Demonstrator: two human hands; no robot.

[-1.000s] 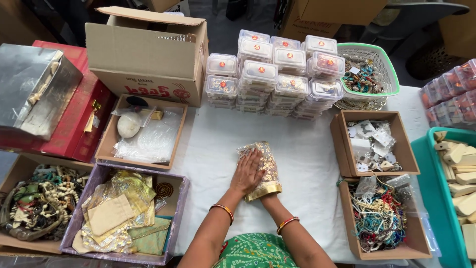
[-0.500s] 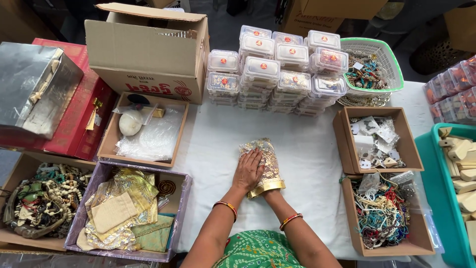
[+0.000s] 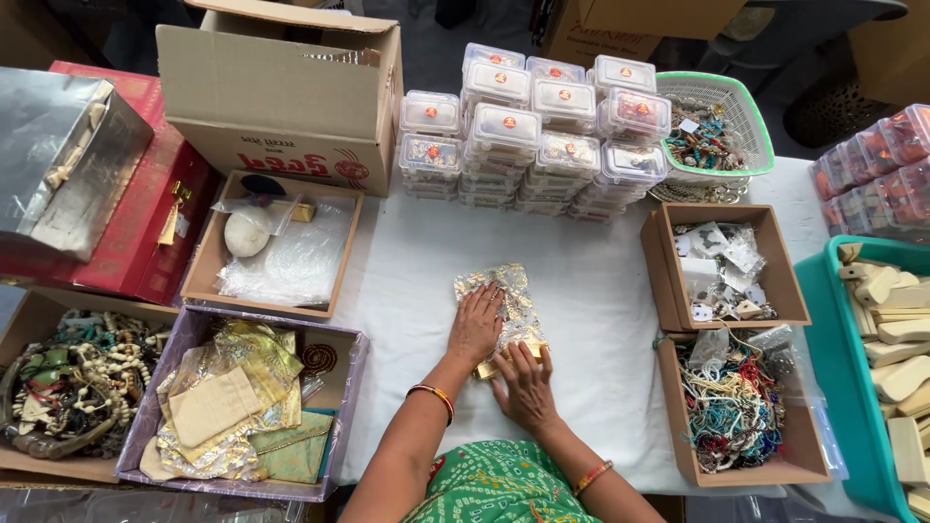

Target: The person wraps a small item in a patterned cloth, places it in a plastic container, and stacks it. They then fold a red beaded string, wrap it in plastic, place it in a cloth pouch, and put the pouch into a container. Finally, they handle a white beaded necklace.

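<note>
While both palms press flat on it, the shiny pouch lies near the middle of the white worktop, its gold-edged lower end toward the person. The left hand rests on the pouch's left half with fingers spread and extended, gripping nothing. The right hand lies just below it, fingers likewise stretched out, covering the pouch's gold edge; the two hands are nearly touching. A bangle sits on each wrist. Behind the pouch stand stacks of clear lidded boxes, and to their right a green basket holding beads. A large cardboard box occupies the far left of the worktop, with a shallow brown tray containing clear plastic and a pale round item directly in front of it. Nearer the person on the left, a purple-rimmed tray holds gold and cream fabric pouches, and beside it another tray holds mixed bead strings. On the right, two brown cardboard trays are set one before the other: the farther one holds small packets, the nearer one tangled bead necklaces. A teal bin with pale wooden pieces stands at the right edge.
</note>
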